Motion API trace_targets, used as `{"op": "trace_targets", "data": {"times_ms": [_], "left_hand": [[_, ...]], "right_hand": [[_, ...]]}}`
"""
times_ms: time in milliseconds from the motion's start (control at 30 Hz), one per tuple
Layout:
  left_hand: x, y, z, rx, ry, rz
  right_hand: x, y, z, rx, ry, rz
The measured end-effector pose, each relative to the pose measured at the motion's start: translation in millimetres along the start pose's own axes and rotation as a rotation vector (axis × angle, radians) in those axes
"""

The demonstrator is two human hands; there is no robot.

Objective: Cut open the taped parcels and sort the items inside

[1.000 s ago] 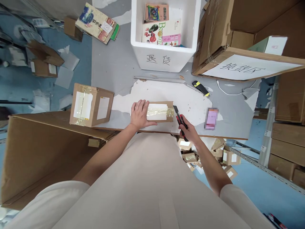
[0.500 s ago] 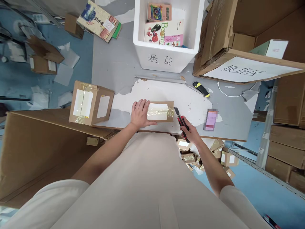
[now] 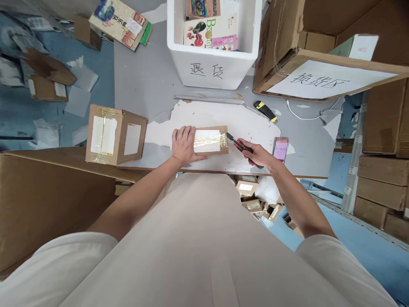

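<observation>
At centre of frame, pressing the box (image 3: 209,140) with the left hand (image 3: 184,147), with fingers (image 3: 186,132) laid over it, not clenched. Just to the right, grasping the knife (image 3: 237,144) in the closed right hand (image 3: 257,154), with blade (image 3: 230,137) near the tape (image 3: 223,140). Could slip toward the left thumb (image 3: 200,157) under too strong push, or turn the box because of too light holding.

Soft, bright light glints on parcel tape (image 3: 223,139) while wide-angle distortion stretches edges.

Two hands (image 3: 184,145) (image 3: 258,154), one held knife (image 3: 237,143); one phone (image 3: 280,150)
</observation>
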State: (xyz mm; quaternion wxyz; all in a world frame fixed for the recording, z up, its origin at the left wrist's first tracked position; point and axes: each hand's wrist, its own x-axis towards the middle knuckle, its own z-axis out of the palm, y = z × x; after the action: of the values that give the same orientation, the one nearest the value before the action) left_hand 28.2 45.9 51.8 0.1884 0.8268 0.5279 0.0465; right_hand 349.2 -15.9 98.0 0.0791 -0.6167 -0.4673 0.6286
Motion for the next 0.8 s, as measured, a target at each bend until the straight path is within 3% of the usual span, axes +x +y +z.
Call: {"op": "trace_targets", "data": {"times_ms": [500,700,800], "left_hand": [[1,2,0,0.011,-0.031,-0.009],[0,4,-2,0.012,-0.031,-0.035],[0,3,-1,0.003,-0.007,-0.014]], "right_hand": [[-6,4,8,0.088,-0.062,0.028],[-26,30,17,0.193,-0.102,0.007],[-37,42,17,0.184,-0.042,0.016]]}}
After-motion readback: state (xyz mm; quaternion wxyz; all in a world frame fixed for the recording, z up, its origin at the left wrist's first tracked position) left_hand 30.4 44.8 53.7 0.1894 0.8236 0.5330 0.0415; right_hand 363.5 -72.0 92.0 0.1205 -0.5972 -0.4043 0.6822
